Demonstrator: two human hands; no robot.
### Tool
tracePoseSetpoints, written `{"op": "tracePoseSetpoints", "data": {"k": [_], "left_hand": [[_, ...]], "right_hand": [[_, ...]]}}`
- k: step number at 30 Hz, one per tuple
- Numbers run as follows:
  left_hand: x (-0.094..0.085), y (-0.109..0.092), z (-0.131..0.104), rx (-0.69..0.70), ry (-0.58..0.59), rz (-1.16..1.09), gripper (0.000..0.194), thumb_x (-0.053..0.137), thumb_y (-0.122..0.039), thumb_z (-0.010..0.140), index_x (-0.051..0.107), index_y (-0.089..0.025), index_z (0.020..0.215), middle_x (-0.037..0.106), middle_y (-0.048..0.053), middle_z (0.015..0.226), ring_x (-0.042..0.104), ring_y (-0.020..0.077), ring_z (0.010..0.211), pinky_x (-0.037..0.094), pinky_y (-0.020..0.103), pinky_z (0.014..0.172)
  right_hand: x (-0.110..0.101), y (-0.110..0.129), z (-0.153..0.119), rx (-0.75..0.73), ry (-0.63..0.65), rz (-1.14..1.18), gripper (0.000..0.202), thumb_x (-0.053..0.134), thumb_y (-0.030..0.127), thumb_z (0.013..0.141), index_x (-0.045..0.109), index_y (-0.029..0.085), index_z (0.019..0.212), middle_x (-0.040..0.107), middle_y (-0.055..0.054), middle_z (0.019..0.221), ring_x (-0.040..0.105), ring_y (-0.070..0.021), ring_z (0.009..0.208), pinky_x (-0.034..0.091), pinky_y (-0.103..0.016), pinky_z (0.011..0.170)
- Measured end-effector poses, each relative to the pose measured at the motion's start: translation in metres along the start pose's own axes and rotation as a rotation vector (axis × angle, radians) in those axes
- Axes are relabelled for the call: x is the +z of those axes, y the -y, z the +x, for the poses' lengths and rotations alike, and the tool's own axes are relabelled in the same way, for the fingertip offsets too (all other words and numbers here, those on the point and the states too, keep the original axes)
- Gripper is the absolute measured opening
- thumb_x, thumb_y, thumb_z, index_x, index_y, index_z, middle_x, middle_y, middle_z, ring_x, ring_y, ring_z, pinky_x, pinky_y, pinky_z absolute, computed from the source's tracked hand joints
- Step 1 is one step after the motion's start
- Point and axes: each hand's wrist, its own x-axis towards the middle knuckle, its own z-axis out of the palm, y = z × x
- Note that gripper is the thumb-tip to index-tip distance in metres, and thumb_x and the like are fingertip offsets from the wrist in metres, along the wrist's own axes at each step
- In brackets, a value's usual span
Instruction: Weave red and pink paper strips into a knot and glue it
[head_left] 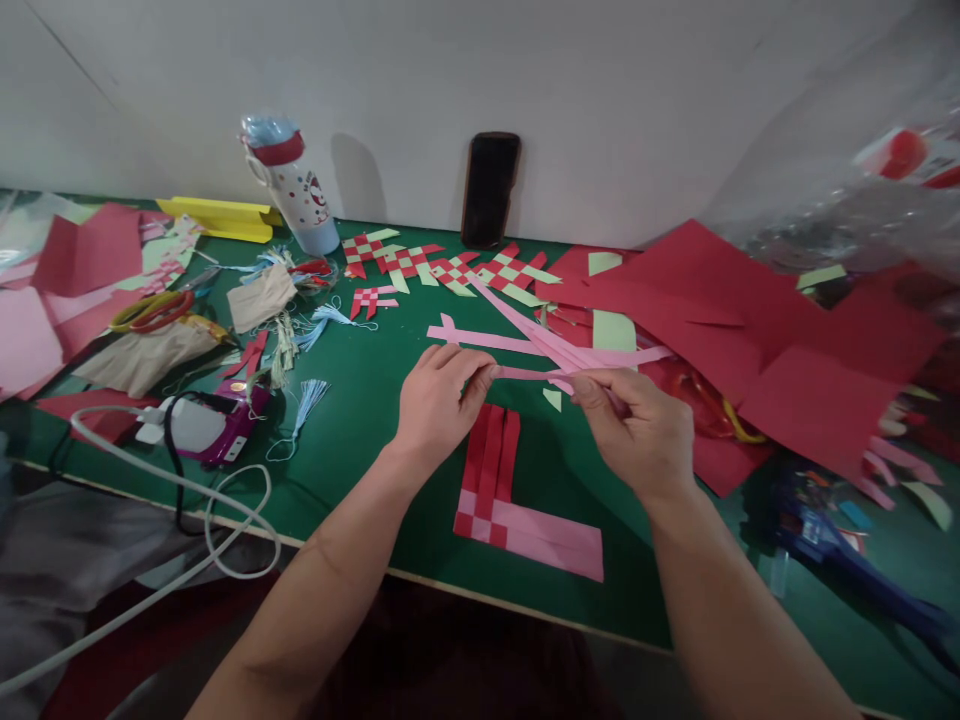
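Head view: the left hand (442,405) and right hand (641,425) pinch a pink paper strip (529,374) between them, just far of the red-and-pink woven piece (484,505). Probably light, limp and easily creased; best held flat near its ends.

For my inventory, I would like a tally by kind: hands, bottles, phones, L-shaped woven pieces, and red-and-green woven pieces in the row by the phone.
Hands: 2 (left hand, right hand)
Bottle: 1
Phone: 1
L-shaped woven piece: 1
Red-and-green woven pieces: 4
Total: 9
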Motion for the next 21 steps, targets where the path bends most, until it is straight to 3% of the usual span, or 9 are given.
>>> {"op": "tracePoseSetpoints", "data": {"k": [3, 5, 8, 10, 14, 16, 18, 21], "left_hand": [[0.001, 0.000, -0.001, -0.056, -0.061, -0.011, 0.015, 0.050, -0.026, 0.097, 0.062, -0.021, 0.101, 0.063, 0.006, 0.107, 0.058, 0.0173, 0.092, 0.050, 0.031, 0.079], [0.001, 0.000, -0.002, -0.100, -0.144, -0.020, 0.021, 0.052, -0.025, 0.095, 0.057, -0.021, 0.115, 0.050, 0.011, 0.127, 0.057, 0.0179, 0.097, 0.052, 0.031, 0.076], [-0.001, -0.002, -0.002, -0.122, -0.180, -0.049, 0.025, 0.055, -0.020, 0.091, 0.054, -0.020, 0.116, 0.044, 0.012, 0.130, 0.056, 0.0176, 0.098, 0.052, 0.030, 0.074], [-0.004, -0.003, -0.002, -0.090, -0.038, -0.082, 0.019, 0.057, -0.015, 0.088, 0.055, -0.020, 0.107, 0.052, 0.009, 0.118, 0.055, 0.0186, 0.100, 0.050, 0.031, 0.079], [-0.011, -0.006, -0.002, 0.066, 0.520, -0.093, 0.015, 0.068, -0.023, 0.081, 0.058, -0.021, 0.091, 0.060, 0.003, 0.099, 0.052, 0.0225, 0.103, 0.045, 0.037, 0.091], [-0.012, -0.006, -0.002, 0.103, 0.712, -0.071, 0.021, 0.072, -0.031, 0.078, 0.059, -0.021, 0.091, 0.060, 0.003, 0.099, 0.051, 0.0234, 0.101, 0.045, 0.038, 0.090], [-0.011, -0.006, -0.003, 0.099, 0.802, -0.017, 0.026, 0.074, -0.034, 0.076, 0.059, -0.020, 0.093, 0.058, 0.004, 0.099, 0.050, 0.0243, 0.099, 0.046, 0.037, 0.086], [-0.007, -0.005, -0.004, 0.085, 0.848, 0.071, 0.027, 0.074, -0.029, 0.075, 0.060, -0.019, 0.095, 0.058, 0.006, 0.102, 0.049, 0.0257, 0.098, 0.045, 0.038, 0.085]], "right_hand": [[-0.001, 0.000, 0.000, 0.088, -0.002, 0.052, 0.025, 0.058, 0.044, 0.090, 0.072, 0.025, 0.083, 0.069, -0.001, 0.068, 0.057, -0.0144, 0.056, 0.044, -0.029, 0.054], [-0.002, -0.002, 0.001, 0.212, -0.051, 0.142, 0.028, 0.060, 0.045, 0.089, 0.070, 0.024, 0.074, 0.066, 0.001, 0.062, 0.054, -0.0129, 0.053, 0.043, -0.027, 0.052], [0.000, -0.009, 0.006, 0.361, -0.167, 0.398, 0.031, 0.063, 0.045, 0.087, 0.066, 0.023, 0.066, 0.060, 0.002, 0.058, 0.054, -0.0121, 0.054, 0.046, -0.027, 0.056], [0.002, -0.013, 0.009, 0.404, -0.210, 0.570, 0.030, 0.065, 0.044, 0.086, 0.064, 0.022, 0.065, 0.058, 0.003, 0.057, 0.054, -0.0119, 0.055, 0.047, -0.026, 0.057], [0.005, -0.016, 0.010, 0.430, -0.238, 0.655, 0.028, 0.067, 0.043, 0.084, 0.064, 0.021, 0.066, 0.057, 0.003, 0.056, 0.053, -0.0106, 0.053, 0.047, -0.025, 0.055], [0.006, -0.015, 0.009, 0.407, -0.227, 0.636, 0.029, 0.066, 0.043, 0.085, 0.063, 0.021, 0.066, 0.057, 0.003, 0.057, 0.053, -0.0108, 0.054, 0.048, -0.026, 0.056], [0.007, -0.013, 0.008, 0.373, -0.207, 0.605, 0.030, 0.065, 0.043, 0.086, 0.063, 0.021, 0.066, 0.057, 0.003, 0.058, 0.053, -0.0115, 0.056, 0.048, -0.027, 0.058], [0.008, -0.013, 0.008, 0.343, -0.186, 0.576, 0.029, 0.064, 0.043, 0.087, 0.063, 0.022, 0.067, 0.058, 0.003, 0.058, 0.054, -0.0121, 0.056, 0.048, -0.028, 0.058]]}}
